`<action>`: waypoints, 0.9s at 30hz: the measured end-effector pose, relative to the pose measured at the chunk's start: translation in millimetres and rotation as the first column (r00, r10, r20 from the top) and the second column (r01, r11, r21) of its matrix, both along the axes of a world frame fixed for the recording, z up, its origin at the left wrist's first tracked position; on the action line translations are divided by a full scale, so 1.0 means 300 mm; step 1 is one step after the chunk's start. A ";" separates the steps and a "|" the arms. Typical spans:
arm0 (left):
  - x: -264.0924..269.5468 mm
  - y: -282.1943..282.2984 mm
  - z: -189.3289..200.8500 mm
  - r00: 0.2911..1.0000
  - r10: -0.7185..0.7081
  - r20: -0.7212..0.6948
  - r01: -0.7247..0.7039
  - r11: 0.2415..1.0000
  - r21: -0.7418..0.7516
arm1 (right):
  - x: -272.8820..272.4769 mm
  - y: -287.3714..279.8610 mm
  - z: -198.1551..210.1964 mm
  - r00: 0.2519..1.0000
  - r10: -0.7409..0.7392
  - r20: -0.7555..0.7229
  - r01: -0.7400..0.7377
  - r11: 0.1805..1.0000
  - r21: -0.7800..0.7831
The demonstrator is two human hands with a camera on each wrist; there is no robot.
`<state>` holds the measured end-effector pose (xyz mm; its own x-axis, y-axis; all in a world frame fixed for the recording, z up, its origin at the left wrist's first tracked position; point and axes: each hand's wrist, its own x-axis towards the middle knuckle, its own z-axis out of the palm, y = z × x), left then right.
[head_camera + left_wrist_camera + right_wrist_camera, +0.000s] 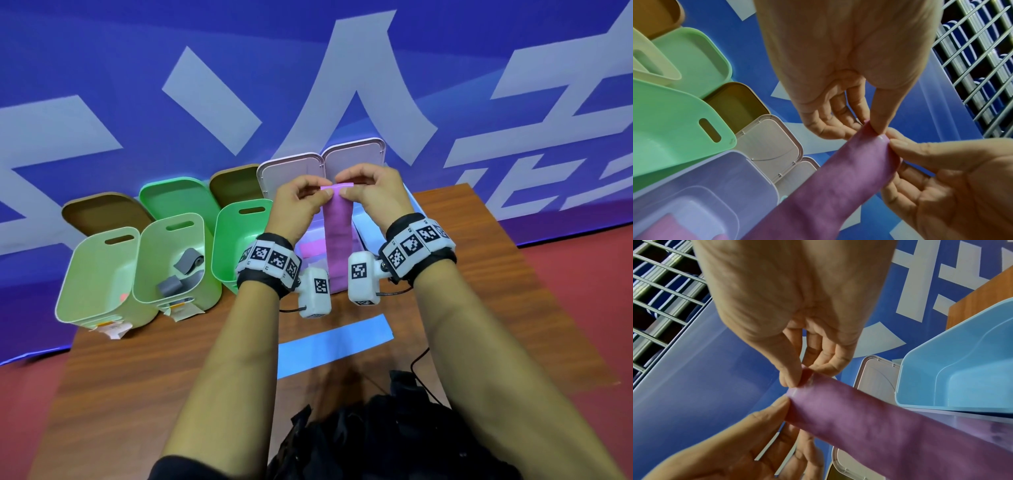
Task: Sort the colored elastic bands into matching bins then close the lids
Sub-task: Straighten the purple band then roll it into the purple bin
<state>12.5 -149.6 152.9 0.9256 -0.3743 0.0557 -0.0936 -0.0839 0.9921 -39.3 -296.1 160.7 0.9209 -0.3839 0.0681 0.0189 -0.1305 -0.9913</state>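
Head view, frame centre: left hand [298, 202] and right hand [371, 192] pinch the purple band [337, 240] above the lilac bin [310, 241]; grey bands [178, 274] are binned, blue band [334, 344] and open lids [291, 173] remain.

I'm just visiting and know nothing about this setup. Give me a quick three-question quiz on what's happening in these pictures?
1. True or false: both the left hand and the right hand pinch the top edge of the purple band.
2. Which band still lies flat on the table? A) grey B) blue C) green
3. Fill in: the grey bands sit inside a light ____ bin.

Key: 1 true; 2 B, the blue band; 3 green.
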 end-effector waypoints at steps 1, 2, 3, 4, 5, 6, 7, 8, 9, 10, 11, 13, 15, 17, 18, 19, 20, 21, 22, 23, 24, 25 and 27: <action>-0.002 -0.002 0.003 1.000 -0.006 -0.002 0.006 1.000 -0.002 | 0.001 -0.002 -0.001 1.000 -0.010 -0.007 0.010 1.000 0.009; -0.003 -0.005 0.006 1.000 -0.017 -0.002 0.017 1.000 -0.006 | 0.000 -0.003 -0.003 1.000 -0.017 -0.013 0.017 1.000 0.022; -0.005 -0.008 0.008 0.999 -0.032 0.000 0.032 0.999 -0.010 | -0.002 -0.003 -0.004 1.000 -0.019 -0.015 0.020 0.999 0.039; -0.008 -0.011 0.010 0.999 -0.046 0.005 0.046 0.999 -0.014 | -0.005 -0.003 -0.003 1.000 -0.021 -0.014 0.022 0.998 0.054; -0.011 -0.013 0.011 0.998 -0.055 0.010 0.055 0.998 -0.019 | -0.008 -0.004 -0.001 1.000 -0.025 -0.013 0.026 0.998 0.062; -0.014 -0.016 0.011 0.998 -0.059 0.013 0.059 0.998 -0.023 | -0.012 -0.005 0.002 1.000 -0.029 -0.012 0.030 0.998 0.062; -0.017 -0.018 0.010 0.998 -0.059 0.013 0.059 0.998 -0.026 | -0.016 -0.005 0.004 0.999 -0.035 -0.012 0.036 0.998 0.060; -0.020 -0.021 0.009 0.998 -0.058 0.009 0.058 0.998 -0.029 | -0.020 -0.004 0.007 0.999 -0.041 -0.013 0.042 0.997 0.058; -0.022 -0.023 0.008 0.998 -0.057 0.000 0.057 0.998 -0.033 | -0.024 -0.004 0.010 0.999 -0.047 -0.013 0.048 0.997 0.059; -0.025 -0.025 0.008 0.998 -0.054 -0.008 0.054 0.998 -0.035 | -0.028 -0.004 0.013 0.999 -0.052 -0.011 0.053 0.997 0.063; -0.026 -0.027 0.007 0.999 -0.050 -0.011 0.050 0.998 -0.036 | -0.032 -0.004 0.015 0.998 -0.056 -0.007 0.056 0.996 0.067; -0.028 -0.029 0.007 0.999 -0.047 -0.008 0.046 0.998 -0.032 | -0.041 -0.003 0.021 0.998 -0.060 0.002 0.060 0.996 0.070; -0.030 -0.031 0.013 0.999 -0.046 -0.001 0.046 0.998 -0.032 | -0.048 -0.005 0.026 0.998 -0.066 0.014 0.065 0.995 0.077; -0.033 -0.034 0.021 0.999 -0.046 0.004 0.046 0.998 -0.040 | -0.053 -0.008 0.032 0.997 -0.071 0.022 0.068 0.994 0.085; -0.035 -0.036 0.024 0.999 -0.048 0.008 0.048 0.998 -0.044 | -0.055 -0.010 0.035 0.997 -0.072 0.024 0.070 0.994 0.084; -0.037 -0.037 0.026 0.999 -0.049 0.014 0.050 0.998 -0.044 | -0.057 -0.013 0.038 0.997 -0.074 0.028 0.072 0.994 0.079; -0.039 -0.037 0.028 0.998 -0.052 0.021 0.053 0.998 -0.044 | -0.060 -0.014 0.041 0.997 -0.074 0.034 0.072 0.995 0.075; -0.041 -0.037 0.028 0.998 -0.054 0.026 0.055 0.997 -0.045 | -0.063 -0.015 0.043 0.996 -0.074 0.039 0.071 0.995 0.071; -0.042 -0.037 0.029 0.998 -0.056 0.030 0.057 0.997 -0.045 | -0.065 -0.016 0.045 0.996 -0.074 0.046 0.071 0.995 0.067; -0.043 -0.037 0.030 0.998 -0.056 0.034 0.057 0.997 -0.046 | -0.067 -0.016 0.047 0.996 -0.074 0.051 0.071 0.996 0.060; -0.043 -0.036 0.032 0.998 -0.055 0.038 0.057 0.997 -0.048 | -0.068 -0.015 0.048 0.996 -0.074 0.055 0.071 0.996 0.054; -0.044 -0.035 0.035 0.998 -0.053 0.043 0.055 0.997 -0.052 | -0.069 -0.012 0.048 0.996 -0.072 0.059 0.069 0.996 0.048; -0.044 -0.033 0.038 0.998 -0.040 0.051 0.044 0.997 -0.060 | -0.068 -0.007 0.045 0.996 -0.066 0.066 0.064 0.997 0.038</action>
<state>-0.9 -159.6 164.3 0.9047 -0.4073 0.1252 -0.1453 -0.0186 0.9892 -59.8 -298.1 174.1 0.8877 -0.4461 0.1142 0.0782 -0.0983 -0.9921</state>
